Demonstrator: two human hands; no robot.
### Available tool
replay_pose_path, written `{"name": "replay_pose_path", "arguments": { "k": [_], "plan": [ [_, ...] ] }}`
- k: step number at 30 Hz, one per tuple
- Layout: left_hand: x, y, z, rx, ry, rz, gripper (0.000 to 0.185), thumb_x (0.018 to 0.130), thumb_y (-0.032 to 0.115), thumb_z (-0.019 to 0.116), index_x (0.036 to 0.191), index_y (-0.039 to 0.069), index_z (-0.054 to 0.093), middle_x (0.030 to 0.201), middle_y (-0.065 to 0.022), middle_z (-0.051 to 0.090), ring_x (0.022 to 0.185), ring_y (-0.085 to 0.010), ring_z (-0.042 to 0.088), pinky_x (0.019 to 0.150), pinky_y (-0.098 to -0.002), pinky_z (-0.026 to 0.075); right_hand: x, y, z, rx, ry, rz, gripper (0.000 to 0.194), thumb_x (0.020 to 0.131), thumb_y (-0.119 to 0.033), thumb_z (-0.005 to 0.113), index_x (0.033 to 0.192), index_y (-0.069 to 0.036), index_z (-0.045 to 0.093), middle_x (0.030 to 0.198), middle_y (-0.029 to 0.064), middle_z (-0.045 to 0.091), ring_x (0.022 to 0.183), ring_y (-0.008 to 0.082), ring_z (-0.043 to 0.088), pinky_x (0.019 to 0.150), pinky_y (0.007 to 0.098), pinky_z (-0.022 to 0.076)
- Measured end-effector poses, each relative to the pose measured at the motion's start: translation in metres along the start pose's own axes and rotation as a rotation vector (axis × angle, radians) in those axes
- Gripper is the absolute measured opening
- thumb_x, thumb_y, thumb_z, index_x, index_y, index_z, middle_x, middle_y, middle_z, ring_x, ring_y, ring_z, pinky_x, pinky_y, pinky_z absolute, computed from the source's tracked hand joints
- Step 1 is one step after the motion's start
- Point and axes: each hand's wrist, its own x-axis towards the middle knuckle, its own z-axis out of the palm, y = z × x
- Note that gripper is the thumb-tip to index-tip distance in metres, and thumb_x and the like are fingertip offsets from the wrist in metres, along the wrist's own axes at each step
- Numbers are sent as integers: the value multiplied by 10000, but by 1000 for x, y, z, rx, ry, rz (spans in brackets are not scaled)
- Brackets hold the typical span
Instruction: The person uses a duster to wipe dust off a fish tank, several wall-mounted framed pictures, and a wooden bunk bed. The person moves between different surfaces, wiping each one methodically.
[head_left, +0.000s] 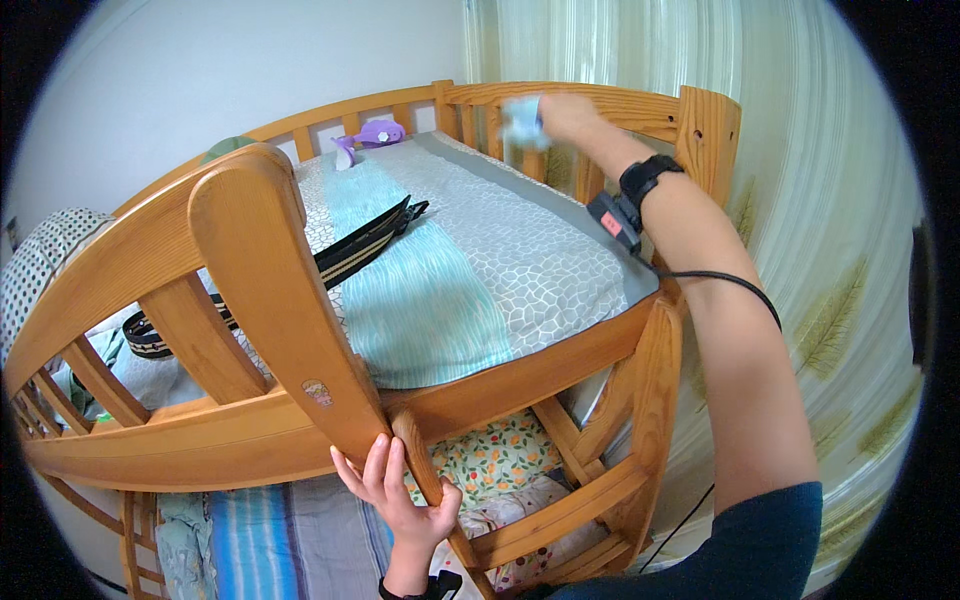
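Note:
My left hand (409, 499) grips the wooden ladder rail (416, 457) where it meets the guard-rail post of a bunk bed, low in the view. At the upper right, my right hand (566, 116) is stretched out and blurred, closed on a light blue cloth (523, 122) against the wooden end rail (622, 109). Below that arm lies the upper mattress with its grey, white and turquoise cover (427, 300). A black belt with tan stripes (367, 244) rests on the cover. A purple plastic object (381, 133) sits at the far corner.
The ladder (562, 517) stands at the bed's near right end. Through the guard rail (202, 337) show a dotted pillow (56, 255) and a coiled striped strap (146, 337). Bedding (255, 540) covers the lower bunk. A patterned curtain (810, 225) hangs at right, near a cable (727, 276) on my arm.

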Motion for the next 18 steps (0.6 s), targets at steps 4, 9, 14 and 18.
{"name": "replay_pose_path", "arguments": {
  "k": [4, 9, 14, 18],
  "plan": [
    [0, 0, -1, -2, -6, 0, 739, 683, 232, 684, 1384, 63, 522, 1396, -130, 481, 1450, -387, 319, 1208, -713, 126, -7, -19, 24, 110, -140, -30, 261, 862, -152, 623, 1061, -39, 749, 1118, 210, 730, 1047, 362, 710, 888, 483, 571],
    [2, 2, 0, -25, 13, 10, 731, 686, 214, 683, 1385, 65, 531, 1423, -134, 476, 1468, -412, 281, 1208, -709, 121, -33, -5, 8, 97, -182, 54, 307, 862, -139, 653, 1138, -41, 745, 1172, 207, 722, 1107, 346, 701, 884, 465, 577],
    [4, 3, -1, -1, 6, 9, 754, 700, 197, 682, 1421, 55, 512, 1436, -140, 478, 1478, -410, 266, 1227, -680, 106, -105, 0, -26, -84, -400, -18, 276, 837, -112, 678, 1087, -16, 745, 1119, 192, 741, 1055, 336, 720, 858, 448, 589],
    [2, 1, -3, -31, 0, 34, 779, 720, 190, 708, 1452, 52, 483, 1443, -156, 489, 1473, -418, 282, 1231, -666, 111, -169, 14, -90, -165, -460, -51, 250, 842, -99, 655, 1054, 0, 744, 1088, 234, 729, 1000, 346, 722, 817, 456, 584]
  ]
}}
